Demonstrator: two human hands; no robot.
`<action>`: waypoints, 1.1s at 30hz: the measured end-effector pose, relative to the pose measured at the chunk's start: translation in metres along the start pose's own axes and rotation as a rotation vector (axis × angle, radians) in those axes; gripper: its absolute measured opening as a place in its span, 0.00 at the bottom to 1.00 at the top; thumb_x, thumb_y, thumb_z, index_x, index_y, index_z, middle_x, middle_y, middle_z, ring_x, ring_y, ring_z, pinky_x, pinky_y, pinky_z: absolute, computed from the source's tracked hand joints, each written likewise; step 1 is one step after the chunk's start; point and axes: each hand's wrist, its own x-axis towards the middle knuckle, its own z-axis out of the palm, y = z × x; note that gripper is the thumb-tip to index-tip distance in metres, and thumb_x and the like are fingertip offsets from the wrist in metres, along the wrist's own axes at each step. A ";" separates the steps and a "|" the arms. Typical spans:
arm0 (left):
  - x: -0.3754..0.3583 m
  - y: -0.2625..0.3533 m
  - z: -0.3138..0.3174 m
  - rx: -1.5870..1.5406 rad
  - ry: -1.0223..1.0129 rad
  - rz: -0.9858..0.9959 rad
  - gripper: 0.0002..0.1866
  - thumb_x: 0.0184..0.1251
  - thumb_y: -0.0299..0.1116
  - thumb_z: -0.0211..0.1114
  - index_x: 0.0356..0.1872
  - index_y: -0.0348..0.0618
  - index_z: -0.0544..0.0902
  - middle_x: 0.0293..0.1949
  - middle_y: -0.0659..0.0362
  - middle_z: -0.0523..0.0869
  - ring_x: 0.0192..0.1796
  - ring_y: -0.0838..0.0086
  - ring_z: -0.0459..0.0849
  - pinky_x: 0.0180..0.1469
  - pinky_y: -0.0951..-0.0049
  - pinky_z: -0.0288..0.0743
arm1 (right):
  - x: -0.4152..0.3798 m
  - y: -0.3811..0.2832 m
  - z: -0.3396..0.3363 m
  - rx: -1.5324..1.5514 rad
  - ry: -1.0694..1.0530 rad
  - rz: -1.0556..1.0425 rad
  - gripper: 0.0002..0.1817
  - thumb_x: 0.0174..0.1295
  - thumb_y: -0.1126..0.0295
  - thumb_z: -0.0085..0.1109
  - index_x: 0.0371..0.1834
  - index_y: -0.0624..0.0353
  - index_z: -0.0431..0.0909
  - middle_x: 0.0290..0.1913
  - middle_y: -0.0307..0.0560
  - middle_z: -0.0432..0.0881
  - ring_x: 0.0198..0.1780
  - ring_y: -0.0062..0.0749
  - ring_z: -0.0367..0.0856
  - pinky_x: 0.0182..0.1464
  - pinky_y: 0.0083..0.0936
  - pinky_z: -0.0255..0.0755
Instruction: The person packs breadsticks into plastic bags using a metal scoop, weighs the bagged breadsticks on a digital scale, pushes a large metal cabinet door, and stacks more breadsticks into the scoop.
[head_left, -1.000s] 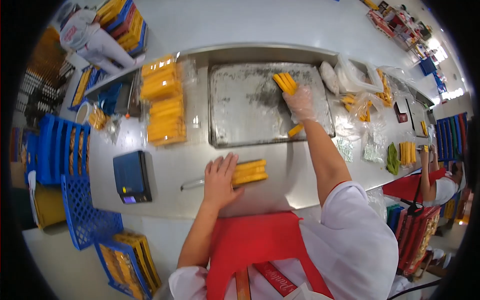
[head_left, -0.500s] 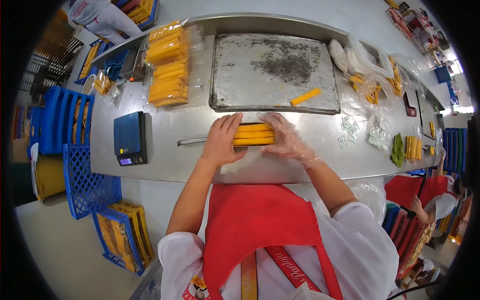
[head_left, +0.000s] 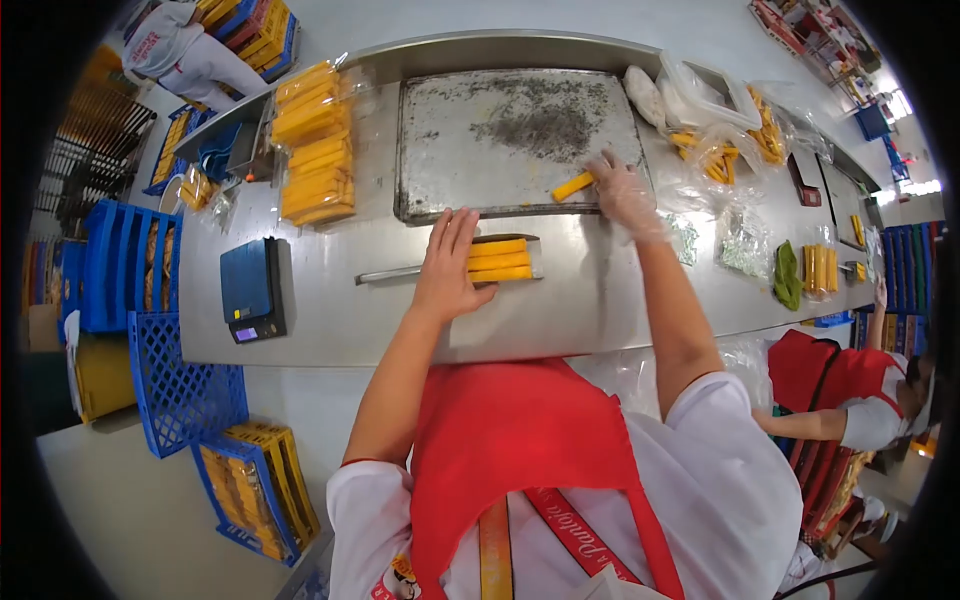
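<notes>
Three yellow sticks (head_left: 499, 260) lie side by side in a narrow metal holder (head_left: 388, 274) on the steel table. My left hand (head_left: 452, 268) rests at their left end, fingers stretched over the holder. Farther up, my right hand (head_left: 622, 192), in a clear plastic glove, has its fingers closed on the right end of a single yellow stick (head_left: 572, 187). That stick lies on the worn metal tray (head_left: 450, 150). Bagged yellow sticks (head_left: 318, 178) are stacked left of the tray.
A blue scale (head_left: 252, 285) sits on the table's left. Plastic bags with yellow sticks (head_left: 715, 155), a green cloth (head_left: 787, 275) and a bundle of sticks (head_left: 820, 270) are at the right. A co-worker (head_left: 850, 390) stands at the lower right; another person (head_left: 185, 55) is at the upper left.
My right hand has left the row of sticks, moved up and right to the tray, and taken hold of the single stick. My left hand has stayed at the holder.
</notes>
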 end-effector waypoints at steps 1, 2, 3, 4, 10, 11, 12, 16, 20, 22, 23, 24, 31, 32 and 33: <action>0.000 0.000 0.000 0.001 0.006 0.003 0.61 0.34 0.39 0.80 0.77 0.41 0.58 0.74 0.45 0.65 0.77 0.44 0.56 0.78 0.51 0.56 | -0.001 0.017 0.006 0.080 -0.061 -0.058 0.19 0.63 0.71 0.58 0.58 0.49 0.82 0.62 0.52 0.77 0.55 0.51 0.80 0.55 0.40 0.79; 0.001 -0.001 0.001 0.001 0.015 0.007 0.61 0.34 0.39 0.80 0.77 0.41 0.58 0.74 0.45 0.65 0.78 0.45 0.56 0.78 0.52 0.56 | -0.001 0.027 0.009 0.158 -0.121 -0.117 0.18 0.64 0.71 0.58 0.58 0.50 0.83 0.60 0.52 0.78 0.55 0.50 0.81 0.54 0.40 0.79; 0.001 -0.001 0.001 -0.004 0.017 0.003 0.61 0.33 0.38 0.80 0.77 0.40 0.58 0.74 0.45 0.65 0.78 0.44 0.56 0.78 0.52 0.56 | -0.004 0.028 0.009 0.239 -0.135 -0.125 0.16 0.64 0.69 0.58 0.55 0.51 0.84 0.55 0.50 0.81 0.54 0.47 0.82 0.53 0.41 0.79; 0.000 -0.002 0.002 -0.002 0.017 -0.001 0.61 0.33 0.38 0.80 0.77 0.40 0.58 0.74 0.45 0.65 0.78 0.44 0.56 0.78 0.52 0.56 | -0.014 0.019 -0.005 0.241 -0.137 -0.128 0.16 0.64 0.69 0.58 0.55 0.51 0.84 0.55 0.50 0.81 0.54 0.47 0.82 0.53 0.41 0.79; 0.001 -0.001 0.005 -0.018 0.026 0.019 0.61 0.34 0.37 0.80 0.77 0.40 0.57 0.74 0.45 0.64 0.78 0.43 0.56 0.79 0.52 0.56 | -0.086 -0.055 -0.037 0.718 -0.312 -0.178 0.19 0.56 0.73 0.69 0.53 0.58 0.84 0.49 0.48 0.84 0.49 0.45 0.83 0.52 0.41 0.78; 0.002 -0.001 0.006 -0.021 0.029 0.028 0.61 0.34 0.37 0.80 0.77 0.40 0.57 0.74 0.45 0.64 0.78 0.43 0.55 0.79 0.51 0.56 | -0.093 -0.072 -0.034 0.576 -0.217 -0.313 0.21 0.54 0.74 0.68 0.54 0.58 0.84 0.49 0.50 0.83 0.50 0.46 0.83 0.53 0.41 0.78; 0.004 0.000 0.008 -0.026 0.034 0.041 0.61 0.34 0.37 0.80 0.77 0.41 0.57 0.74 0.46 0.64 0.78 0.43 0.55 0.79 0.51 0.55 | -0.098 -0.086 -0.032 0.426 -0.121 -0.441 0.22 0.53 0.76 0.67 0.54 0.59 0.83 0.49 0.51 0.82 0.50 0.47 0.82 0.53 0.41 0.78; 0.005 0.004 0.011 -0.021 -0.001 0.084 0.62 0.35 0.37 0.80 0.77 0.41 0.56 0.74 0.46 0.63 0.78 0.43 0.55 0.78 0.50 0.55 | -0.110 -0.116 -0.031 0.421 -0.125 -0.410 0.24 0.51 0.79 0.62 0.56 0.60 0.81 0.51 0.54 0.79 0.53 0.51 0.81 0.55 0.42 0.77; 0.005 0.001 0.016 0.050 0.007 0.099 0.61 0.36 0.41 0.81 0.77 0.41 0.56 0.75 0.45 0.62 0.78 0.43 0.54 0.79 0.46 0.50 | -0.123 -0.120 -0.020 0.451 -0.118 -0.281 0.29 0.54 0.80 0.55 0.63 0.59 0.75 0.53 0.57 0.78 0.56 0.55 0.79 0.57 0.42 0.76; 0.003 -0.011 0.022 0.114 -0.001 0.203 0.61 0.39 0.45 0.81 0.78 0.40 0.56 0.76 0.44 0.61 0.79 0.43 0.53 0.78 0.42 0.46 | -0.138 -0.118 -0.033 0.434 0.181 -0.204 0.26 0.53 0.79 0.57 0.60 0.62 0.76 0.47 0.56 0.78 0.49 0.53 0.81 0.50 0.42 0.78; 0.003 -0.002 0.017 0.152 -0.012 0.192 0.61 0.41 0.46 0.80 0.78 0.40 0.55 0.76 0.43 0.60 0.79 0.44 0.53 0.78 0.40 0.45 | -0.149 -0.112 -0.039 0.386 0.205 -0.101 0.26 0.53 0.79 0.57 0.60 0.62 0.76 0.47 0.56 0.78 0.49 0.53 0.81 0.50 0.42 0.78; 0.003 0.009 0.008 0.192 -0.017 0.183 0.61 0.42 0.47 0.79 0.78 0.39 0.55 0.76 0.43 0.60 0.79 0.44 0.53 0.78 0.39 0.44 | -0.160 -0.107 -0.044 0.454 0.220 -0.058 0.26 0.53 0.78 0.57 0.60 0.61 0.76 0.47 0.56 0.78 0.49 0.53 0.81 0.50 0.42 0.78; -0.015 0.054 0.005 -0.174 -0.017 0.540 0.50 0.56 0.41 0.75 0.77 0.36 0.58 0.76 0.42 0.59 0.78 0.44 0.56 0.76 0.42 0.54 | -0.303 -0.089 -0.062 0.510 0.082 0.539 0.25 0.54 0.73 0.55 0.59 0.56 0.80 0.51 0.56 0.82 0.48 0.55 0.84 0.51 0.47 0.78; -0.023 0.067 0.008 -0.205 -0.068 0.585 0.46 0.58 0.34 0.73 0.76 0.36 0.59 0.75 0.41 0.61 0.77 0.44 0.60 0.75 0.46 0.58 | -0.331 -0.098 -0.073 0.582 0.064 0.659 0.24 0.54 0.74 0.54 0.57 0.57 0.82 0.51 0.57 0.84 0.48 0.56 0.84 0.52 0.48 0.78; -0.031 0.073 0.017 -0.289 -0.156 0.639 0.46 0.58 0.33 0.73 0.76 0.37 0.59 0.75 0.41 0.61 0.77 0.44 0.61 0.76 0.47 0.58 | -0.362 -0.108 -0.069 0.641 0.153 0.746 0.21 0.56 0.73 0.53 0.53 0.58 0.85 0.52 0.59 0.85 0.51 0.54 0.85 0.55 0.44 0.78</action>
